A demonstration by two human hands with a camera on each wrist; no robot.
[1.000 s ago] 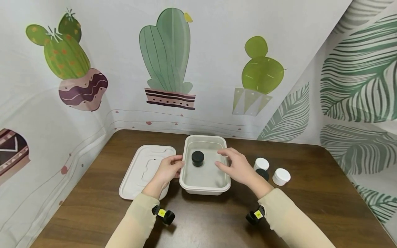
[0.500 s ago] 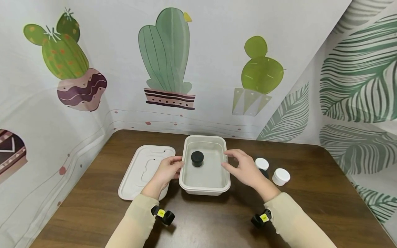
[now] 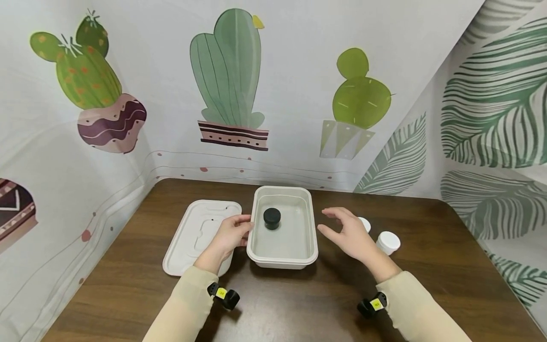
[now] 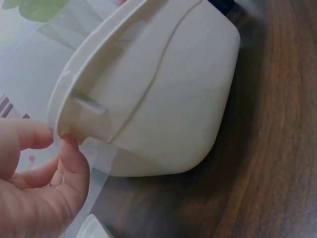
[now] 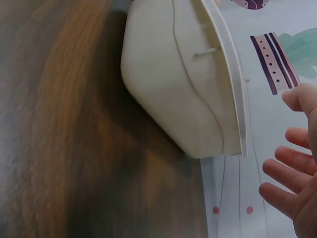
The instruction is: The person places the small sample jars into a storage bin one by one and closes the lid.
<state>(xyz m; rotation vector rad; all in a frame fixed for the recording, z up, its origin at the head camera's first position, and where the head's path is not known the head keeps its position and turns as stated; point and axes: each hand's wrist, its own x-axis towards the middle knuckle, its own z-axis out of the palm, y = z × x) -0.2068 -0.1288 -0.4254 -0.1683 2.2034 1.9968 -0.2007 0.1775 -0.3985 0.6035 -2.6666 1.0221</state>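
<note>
two bare hands work at a cream-coloured, rounded-rectangular plastic box (image 3: 282, 261), which stands upright and uncovered on a dark brown wood-grain table (image 3: 295, 304). the left hand (image 3: 231, 232) is at the near part of the box's left side, its thumb and forefinger pinching the rim, as the left wrist view also shows. the right hand (image 3: 348, 232) holds nothing: it hovers just beyond the box's right side, apart from the rim, with thumb and fingers spread and bent a little, palm turned toward the box.

inside the box, left of centre, a short, round black jar (image 3: 271, 218) sits upright on the floor of the box. to the left lies a flat, off-white plastic lid (image 3: 198, 237) with rounded corners, partly covered by the left hand and forearm. right of the right hand stands a small, round white jar (image 3: 388, 242), its lower part cut off by the forearm; a second white round-topped piece (image 3: 365, 223) shows only in part behind the hand. behind the table hangs a white cloth (image 3: 299, 47) printed with cacti and leaves.
</note>
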